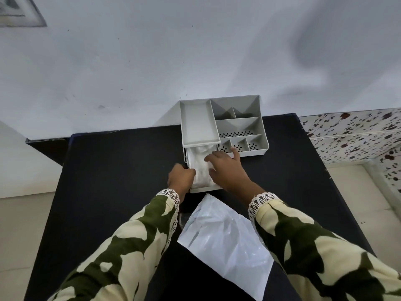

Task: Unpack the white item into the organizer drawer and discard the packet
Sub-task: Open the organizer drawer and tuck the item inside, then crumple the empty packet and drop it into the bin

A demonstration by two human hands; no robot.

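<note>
A grey-white organizer (238, 127) stands at the far side of the black table, its lower drawer (205, 189) pulled out toward me. A white crumpled item (200, 168) lies inside the drawer. My left hand (180, 178) grips the drawer's left front corner, fingers curled. My right hand (227, 170) rests on the white item with fingers spread, pressing it down. The empty white plastic packet (225, 242) lies flat on the table between my forearms, nearer to me than the drawer.
The black table (108, 192) spreads to the left and right of the organizer. A white wall rises behind it. A floral-patterned surface (351, 135) and a pale floor lie to the right, beyond the table edge.
</note>
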